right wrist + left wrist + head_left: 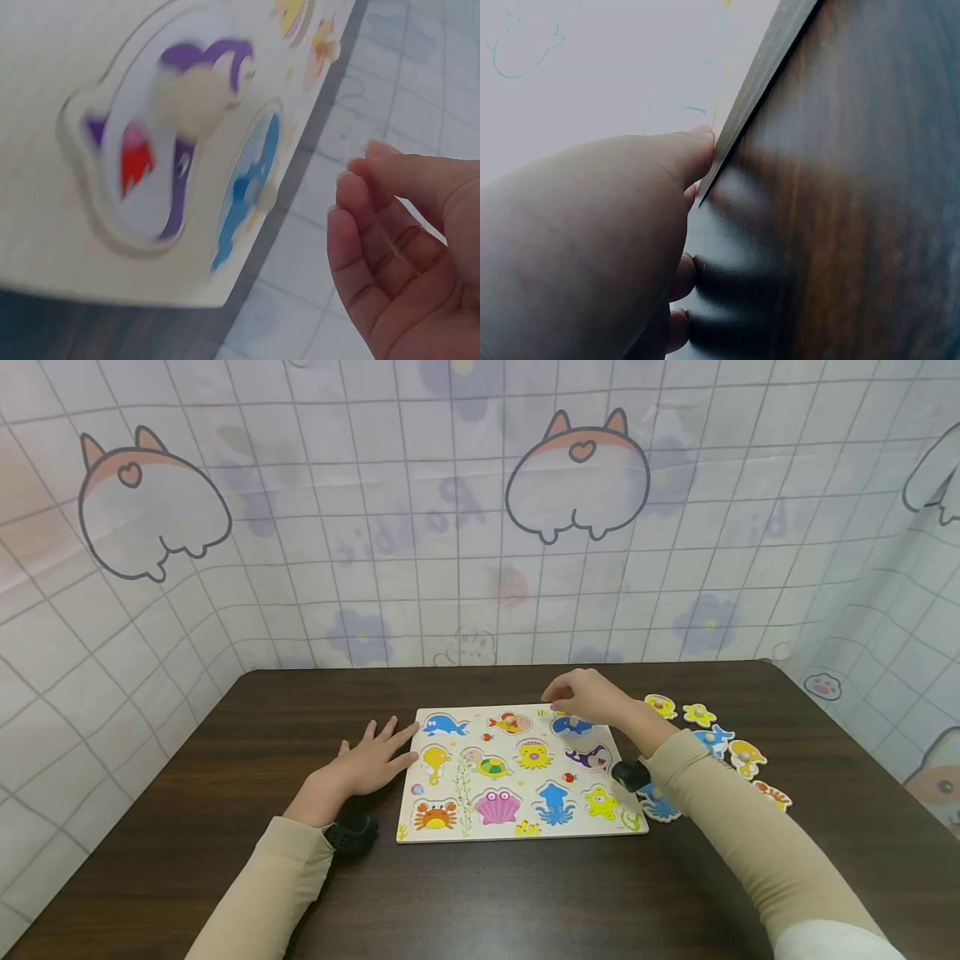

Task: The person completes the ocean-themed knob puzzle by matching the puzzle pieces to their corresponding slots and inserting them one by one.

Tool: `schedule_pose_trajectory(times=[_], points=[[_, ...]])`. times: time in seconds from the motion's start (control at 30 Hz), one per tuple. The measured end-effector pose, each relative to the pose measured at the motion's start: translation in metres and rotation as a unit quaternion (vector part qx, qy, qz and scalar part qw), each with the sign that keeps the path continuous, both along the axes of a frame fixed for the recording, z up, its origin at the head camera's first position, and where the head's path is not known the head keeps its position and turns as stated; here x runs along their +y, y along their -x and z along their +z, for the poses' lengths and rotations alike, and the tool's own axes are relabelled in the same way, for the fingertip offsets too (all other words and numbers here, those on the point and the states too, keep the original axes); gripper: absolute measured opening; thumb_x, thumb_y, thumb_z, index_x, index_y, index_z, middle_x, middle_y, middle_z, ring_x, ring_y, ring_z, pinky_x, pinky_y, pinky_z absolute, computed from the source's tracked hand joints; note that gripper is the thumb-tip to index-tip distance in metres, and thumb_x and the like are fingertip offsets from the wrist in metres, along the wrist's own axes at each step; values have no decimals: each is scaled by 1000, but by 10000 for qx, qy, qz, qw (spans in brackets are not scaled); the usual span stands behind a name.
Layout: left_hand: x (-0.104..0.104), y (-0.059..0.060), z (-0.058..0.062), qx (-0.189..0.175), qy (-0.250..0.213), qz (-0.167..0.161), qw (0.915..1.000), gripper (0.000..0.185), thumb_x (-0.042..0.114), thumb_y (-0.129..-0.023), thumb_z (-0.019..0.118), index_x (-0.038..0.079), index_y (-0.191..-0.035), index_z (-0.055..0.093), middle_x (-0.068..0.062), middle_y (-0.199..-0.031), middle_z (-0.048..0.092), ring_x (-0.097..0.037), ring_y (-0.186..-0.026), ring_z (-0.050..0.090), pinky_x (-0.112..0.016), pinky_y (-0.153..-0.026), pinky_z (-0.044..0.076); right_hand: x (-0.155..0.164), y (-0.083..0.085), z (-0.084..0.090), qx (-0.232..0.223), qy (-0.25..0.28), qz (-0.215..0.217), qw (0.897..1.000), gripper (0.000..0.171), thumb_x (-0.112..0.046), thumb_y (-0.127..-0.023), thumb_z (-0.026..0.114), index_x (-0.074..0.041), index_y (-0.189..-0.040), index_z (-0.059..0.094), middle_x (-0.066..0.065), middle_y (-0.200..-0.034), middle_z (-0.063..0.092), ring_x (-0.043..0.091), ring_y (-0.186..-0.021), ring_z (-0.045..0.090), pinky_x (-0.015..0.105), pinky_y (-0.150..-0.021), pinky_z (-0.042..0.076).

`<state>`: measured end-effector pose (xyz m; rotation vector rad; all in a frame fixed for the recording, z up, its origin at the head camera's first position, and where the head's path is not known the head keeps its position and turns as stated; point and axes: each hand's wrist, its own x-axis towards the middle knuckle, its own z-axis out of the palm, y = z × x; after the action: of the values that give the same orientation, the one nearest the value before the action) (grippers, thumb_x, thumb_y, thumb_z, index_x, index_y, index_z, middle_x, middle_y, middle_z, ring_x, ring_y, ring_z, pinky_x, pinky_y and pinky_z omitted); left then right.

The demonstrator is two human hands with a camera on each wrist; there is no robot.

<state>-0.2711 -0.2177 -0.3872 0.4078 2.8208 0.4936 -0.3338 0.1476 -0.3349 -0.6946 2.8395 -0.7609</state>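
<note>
A wooden sea-animal puzzle board [480, 781] lies flat on the table. My left hand [367, 762] is spread flat beside it, with fingertips at the board's left edge; in the left wrist view the thumb [694, 154] meets that edge. Above the board's far right corner, my right hand [588, 697] has its fingers loosely bent with nothing between them. Just below it a blue whale piece [247, 180] with a knob sits in its recess. A purple whale piece [180, 161], also knobbed, and a red fish piece [510, 722] sit in theirs.
Several loose pieces lie right of the board, among them a yellow star-shaped piece [699, 715], a blue piece [716, 740] and an orange crab piece [772, 795]. My right forearm passes over part of this group. A patterned cloth [465, 527] hangs behind the dark table [495, 902].
</note>
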Motion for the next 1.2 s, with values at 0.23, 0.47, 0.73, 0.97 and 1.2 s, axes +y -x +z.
schedule_pose_trajectory(times=[0.23,0.47,0.73,0.97,1.2], points=[[1,-2,2,-68,-19,31,10000,67,49,-110,42,20,-166,21,-23,-169,7,-53,-151,-1,-82,-108,1,31,1,1,199,45,-152,9997,27,-7,-103,61,5,-126,69,19,-120,69,33,-107,66,47,-94,55],[1,-2,1,-94,-34,36,9999,67,48,-110,42,20,-166,20,-23,-169,6,-52,-151,-2,-81,-108,1,62,2,-1,306,364,-342,9983,27,-9,-103,62,5,-125,69,20,-117,70,33,-97,70,47,-87,58],[-1,0,-1,-66,-11,9,10000,67,49,-110,40,21,-167,19,-22,-169,5,-52,-152,-3,-81,-108,0,97,2,-2,117,695,-754,9947,31,-11,-105,61,9,-129,65,26,-120,68,36,-96,69,48,-87,57],[-1,0,-1,-54,3,1,10000,67,50,-110,40,21,-167,19,-22,-169,5,-52,-151,-2,-81,-108,1,123,6,-9,0,745,-1048,9917,31,-11,-104,62,12,-125,65,29,-115,69,35,-93,70,43,-83,59],[-2,-1,0,-61,2,-3,10000,67,49,-110,41,21,-166,20,-23,-169,6,-53,-151,-2,-81,-108,1,144,9,-17,-42,803,-1327,9879,30,-7,-104,58,16,-123,64,30,-108,70,34,-87,71,44,-79,60]])
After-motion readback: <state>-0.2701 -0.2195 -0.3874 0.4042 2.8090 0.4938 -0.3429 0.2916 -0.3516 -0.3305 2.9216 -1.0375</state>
